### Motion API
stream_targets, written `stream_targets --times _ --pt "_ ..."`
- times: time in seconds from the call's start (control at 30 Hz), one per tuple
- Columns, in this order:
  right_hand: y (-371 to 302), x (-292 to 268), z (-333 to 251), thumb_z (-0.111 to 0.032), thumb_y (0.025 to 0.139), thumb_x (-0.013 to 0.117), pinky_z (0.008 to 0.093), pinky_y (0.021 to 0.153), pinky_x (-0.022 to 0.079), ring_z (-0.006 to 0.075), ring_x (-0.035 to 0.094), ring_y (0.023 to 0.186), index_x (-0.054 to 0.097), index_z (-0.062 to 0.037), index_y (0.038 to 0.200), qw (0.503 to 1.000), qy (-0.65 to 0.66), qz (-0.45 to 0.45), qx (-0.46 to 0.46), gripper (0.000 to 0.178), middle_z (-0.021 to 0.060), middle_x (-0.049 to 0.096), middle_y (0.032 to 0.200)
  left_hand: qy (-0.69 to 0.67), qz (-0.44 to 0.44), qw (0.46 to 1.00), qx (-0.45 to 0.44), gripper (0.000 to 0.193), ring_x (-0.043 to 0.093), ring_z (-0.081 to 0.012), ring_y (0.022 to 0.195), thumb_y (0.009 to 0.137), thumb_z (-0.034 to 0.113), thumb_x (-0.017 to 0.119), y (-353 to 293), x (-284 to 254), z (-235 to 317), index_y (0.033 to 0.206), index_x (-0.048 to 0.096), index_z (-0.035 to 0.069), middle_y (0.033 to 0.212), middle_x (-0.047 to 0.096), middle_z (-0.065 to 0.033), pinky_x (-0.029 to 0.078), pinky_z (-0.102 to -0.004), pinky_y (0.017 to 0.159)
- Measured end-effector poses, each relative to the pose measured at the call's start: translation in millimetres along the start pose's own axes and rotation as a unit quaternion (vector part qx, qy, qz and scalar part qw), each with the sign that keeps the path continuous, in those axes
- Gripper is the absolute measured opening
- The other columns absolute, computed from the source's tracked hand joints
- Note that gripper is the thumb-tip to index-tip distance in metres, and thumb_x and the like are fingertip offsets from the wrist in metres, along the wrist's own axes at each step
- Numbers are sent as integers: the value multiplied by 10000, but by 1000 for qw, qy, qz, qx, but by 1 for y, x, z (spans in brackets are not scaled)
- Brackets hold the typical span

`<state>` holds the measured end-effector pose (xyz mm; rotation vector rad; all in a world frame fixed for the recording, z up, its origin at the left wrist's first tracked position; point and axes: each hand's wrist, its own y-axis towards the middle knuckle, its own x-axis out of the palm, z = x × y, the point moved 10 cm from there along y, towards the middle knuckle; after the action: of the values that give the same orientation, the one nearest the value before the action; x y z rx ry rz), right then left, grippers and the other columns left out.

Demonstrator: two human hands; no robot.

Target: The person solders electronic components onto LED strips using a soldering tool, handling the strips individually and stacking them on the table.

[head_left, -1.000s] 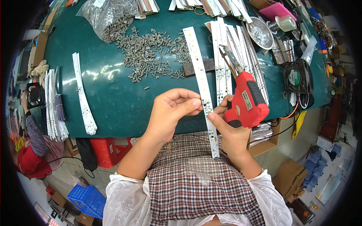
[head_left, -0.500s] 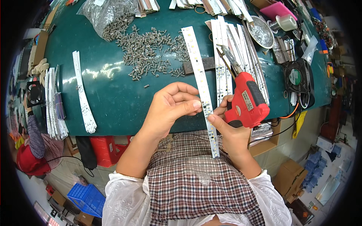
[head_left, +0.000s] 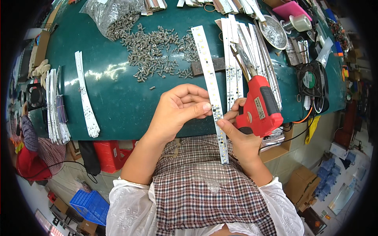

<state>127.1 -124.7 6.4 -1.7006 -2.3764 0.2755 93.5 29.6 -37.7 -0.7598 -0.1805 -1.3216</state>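
Note:
A long white LED circuit board strip (head_left: 207, 67) hangs tilted in front of me, its lower end over my checked apron. My left hand (head_left: 175, 112) is closed, thumb and fingers pinching the strip's left edge around the middle. On the other side, my right hand (head_left: 245, 145) has its thumb on the strip's face. The same hand keeps hold of a red soldering gun (head_left: 258, 108), whose metal tip points up and away. Behind the gun lie more white LED strips (head_left: 232, 59) on the green table. Parts of the right fingers are hidden by the gun.
Many small metal screw-like parts (head_left: 151, 55) spill from a clear plastic bag (head_left: 112, 11). A dark metal bar (head_left: 199, 67) lies behind the strip. Strip bundles (head_left: 83, 94) lie left. At right are a metal dish (head_left: 271, 33), solder spool (head_left: 301, 23) and black fan (head_left: 310, 80). Another person (head_left: 33, 157) works far left.
The view has shifted slightly. Both hands keep almost the same grip on the strip, and the soldering gun has moved a little to the right.

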Motion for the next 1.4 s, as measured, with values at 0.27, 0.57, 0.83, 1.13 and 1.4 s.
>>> stream_targets --times 0.27,0.57,0.83,1.13,1.4 --pt "1 0 0 63 777 752 219 704 486 87 593 795 443 -36 1154 1000 -23 0 -1 497 43 556 947 5 2 1000 14 253 689 -150 840 856 43 726 1 0 1 1071 608 -23 969 699 -120 570 -265 736" --pt "-1 9 -2 126 814 683 215 724 487 89 591 818 372 -66 1140 992 -92 -35 -77 489 41 502 965 51 36 995 83 183 684 -140 815 872 1 673 -1 6 11 1047 623 -19 953 693 -104 571 -259 727" --pt "5 6 9 122 821 682 219 728 491 97 598 852 406 -48 1177 998 -43 -1 -49 481 56 479 1016 34 50 997 54 155 685 -132 808 853 -17 673 10 -2 1 998 629 -44 917 684 -99 575 -257 724" --pt "-6 -17 8 28 825 732 254 712 490 114 591 827 493 -20 1134 980 -152 61 -116 393 81 588 987 230 145 962 41 149 684 -121 752 872 40 688 30 -27 -10 988 629 -32 871 695 -89 555 -232 663" --pt "-44 -64 23 -22 814 704 334 682 483 223 593 783 633 -10 975 973 -230 28 -4 176 108 573 940 500 205 829 142 254 662 -110 654 791 18 706 12 -15 29 1038 653 44 927 685 -51 514 -229 610"
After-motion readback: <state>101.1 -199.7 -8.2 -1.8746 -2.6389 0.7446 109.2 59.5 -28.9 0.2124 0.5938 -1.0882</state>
